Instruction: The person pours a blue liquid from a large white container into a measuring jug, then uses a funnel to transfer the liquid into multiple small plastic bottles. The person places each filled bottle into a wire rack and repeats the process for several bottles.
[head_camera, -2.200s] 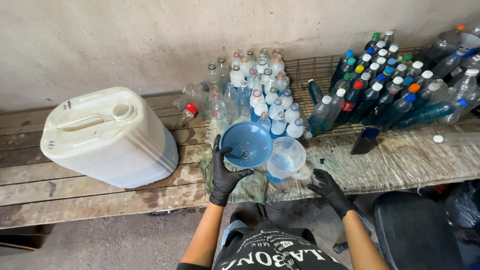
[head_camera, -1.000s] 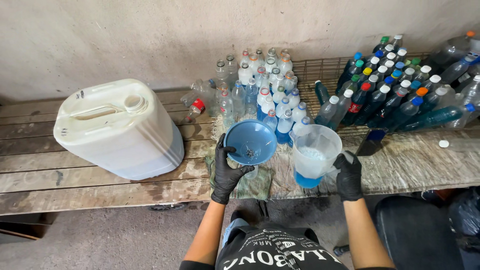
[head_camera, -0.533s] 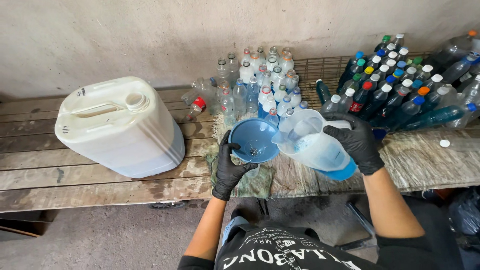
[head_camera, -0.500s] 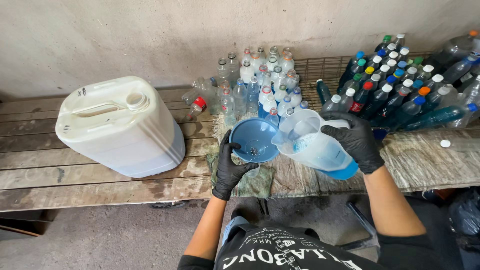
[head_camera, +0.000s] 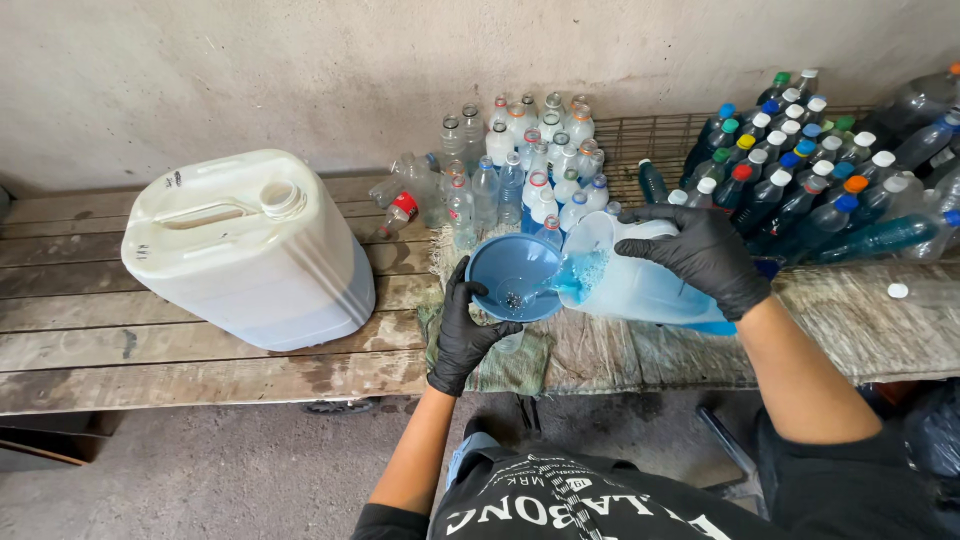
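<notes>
My left hand (head_camera: 465, 335) wraps the blue funnel (head_camera: 512, 275) from below; my right hand (head_camera: 700, 255) clamps the tilted jug (head_camera: 640, 285), spout at the funnel's rim. Tip harder and blue liquid could overflow onto the cloth (head_camera: 500, 365) beneath my left hand.

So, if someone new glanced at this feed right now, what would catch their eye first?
Probably the pour at centre: the right hand tips a clear jug so blue liquid runs into a blue funnel, which the left hand steadies. Next, the big white jerrycan lying on the wooden bench to the left. Then the crowd of bottles along the wall: clear ones behind the funnel, dark capped ones at right.
</notes>
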